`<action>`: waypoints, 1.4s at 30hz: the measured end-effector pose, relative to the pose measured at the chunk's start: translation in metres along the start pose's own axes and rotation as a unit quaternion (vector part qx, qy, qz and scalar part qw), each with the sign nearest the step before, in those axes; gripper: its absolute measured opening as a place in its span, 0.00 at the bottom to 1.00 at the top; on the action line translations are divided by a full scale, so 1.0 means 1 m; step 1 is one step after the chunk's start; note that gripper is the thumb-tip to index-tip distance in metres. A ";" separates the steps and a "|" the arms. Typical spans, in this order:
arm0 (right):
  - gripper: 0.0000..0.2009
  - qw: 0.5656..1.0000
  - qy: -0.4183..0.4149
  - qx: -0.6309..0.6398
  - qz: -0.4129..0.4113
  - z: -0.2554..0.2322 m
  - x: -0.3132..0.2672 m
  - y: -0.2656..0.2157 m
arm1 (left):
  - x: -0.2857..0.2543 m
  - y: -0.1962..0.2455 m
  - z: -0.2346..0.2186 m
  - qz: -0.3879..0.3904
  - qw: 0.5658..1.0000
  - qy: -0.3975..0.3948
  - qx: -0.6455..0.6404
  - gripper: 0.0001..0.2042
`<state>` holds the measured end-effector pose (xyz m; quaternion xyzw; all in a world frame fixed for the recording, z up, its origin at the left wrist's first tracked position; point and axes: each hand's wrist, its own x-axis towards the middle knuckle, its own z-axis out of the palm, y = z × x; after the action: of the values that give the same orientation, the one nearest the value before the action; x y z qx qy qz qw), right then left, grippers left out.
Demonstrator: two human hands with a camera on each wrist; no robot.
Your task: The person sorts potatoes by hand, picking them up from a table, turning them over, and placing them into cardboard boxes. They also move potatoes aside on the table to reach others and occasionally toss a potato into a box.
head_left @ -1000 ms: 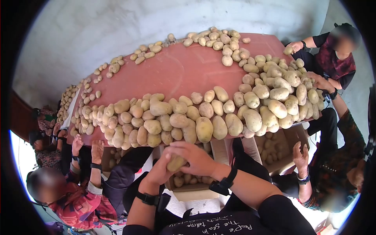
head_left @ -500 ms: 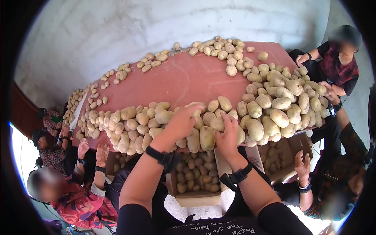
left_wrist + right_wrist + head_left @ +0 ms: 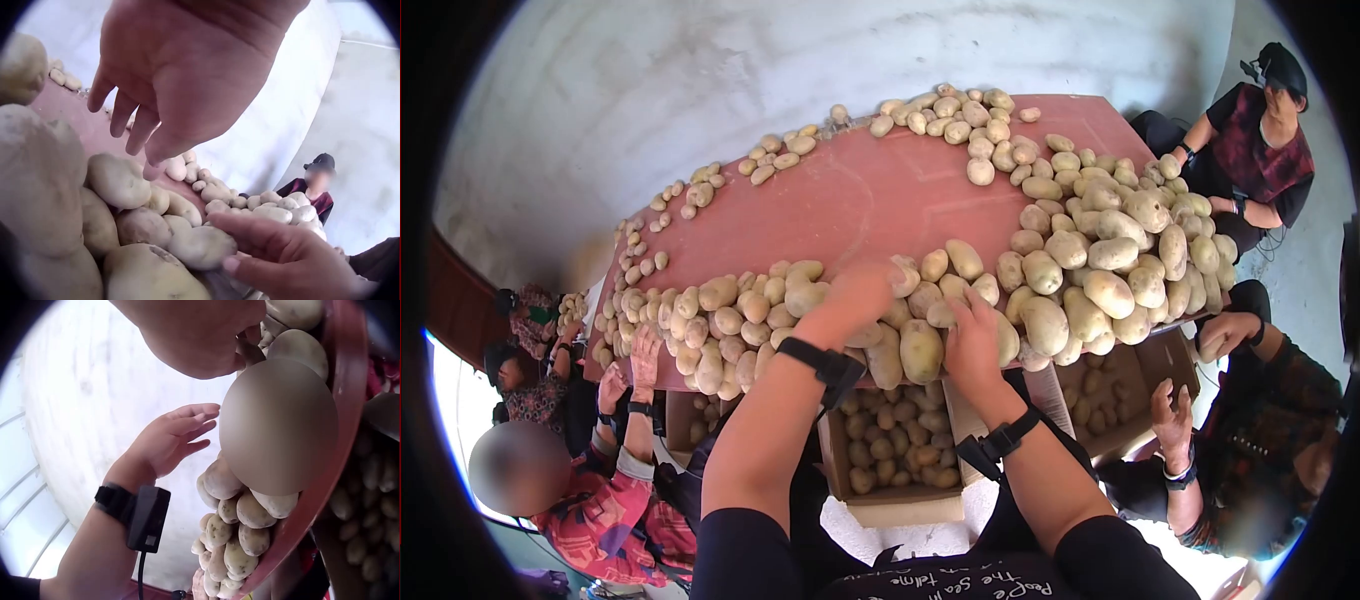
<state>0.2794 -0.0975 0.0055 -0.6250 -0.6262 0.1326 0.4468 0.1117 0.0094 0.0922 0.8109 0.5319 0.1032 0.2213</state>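
Observation:
Both hands reach over a long bank of potatoes [image 3: 920,350] along the table's near edge. My left hand [image 3: 855,295] is blurred in the head view. The left wrist view shows this left hand [image 3: 187,69] above the pile, its fingers loosely extended with nothing in them. My right hand [image 3: 975,345] is low among the potatoes, fingers forward and thumb apart. Seen from the left wrist, the right hand [image 3: 290,259] has fingers and thumb beside the end of a pale potato [image 3: 203,247]. In the right wrist view its fingertips are partly hidden.
The red table [image 3: 820,210] carries more potatoes [image 3: 980,130] along its back and a heap [image 3: 1100,260] at right. Below the near edge stands a cardboard box [image 3: 905,512] of potatoes, with another box [image 3: 1140,415] to its right. People sit at both sides, one hand [image 3: 643,360] at the left edge.
One second ago both hands held a potato close to my body. By half a second ago they were apart over the pile with that potato gone. Since then they have shifted slightly.

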 end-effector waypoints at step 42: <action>0.12 0.793 -0.080 0.599 0.079 -0.011 -0.023 -0.189 | -0.260 0.068 0.152 0.119 0.704 -0.319 -0.624 0.22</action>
<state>0.1576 -0.1568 0.1396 -0.2664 -0.4035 0.5659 0.6678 0.1213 -0.2871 0.0082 0.5287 0.1428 0.1723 0.8188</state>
